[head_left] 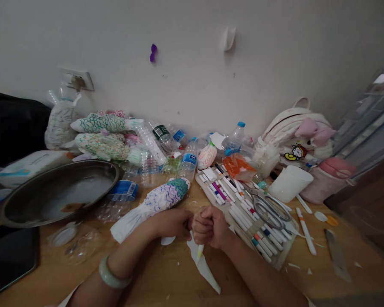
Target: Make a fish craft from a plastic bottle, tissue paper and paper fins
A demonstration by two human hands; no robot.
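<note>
My right hand [209, 226] is closed in a fist. From beneath it sticks the end of a marker [199, 252], pale with a yellow part, pointing down. My left hand [176, 224], with a bangle [112, 273] on the wrist, touches the right one; its fingers are bent together, and what they pinch is hidden. A strip of white paper [208, 275] lies on the table below both hands. Just behind my left forearm rests a white paper-wrapped fish [161, 198] with scales coloured green, purple and blue.
Rows of markers fill an open case [283, 258] on the right, with scissors [269, 209] on top. Several plastic bottles [188, 160] and decorated fish [99, 123] crowd the wall. A metal basin [112, 172] stands left; a blade [336, 253] lies right.
</note>
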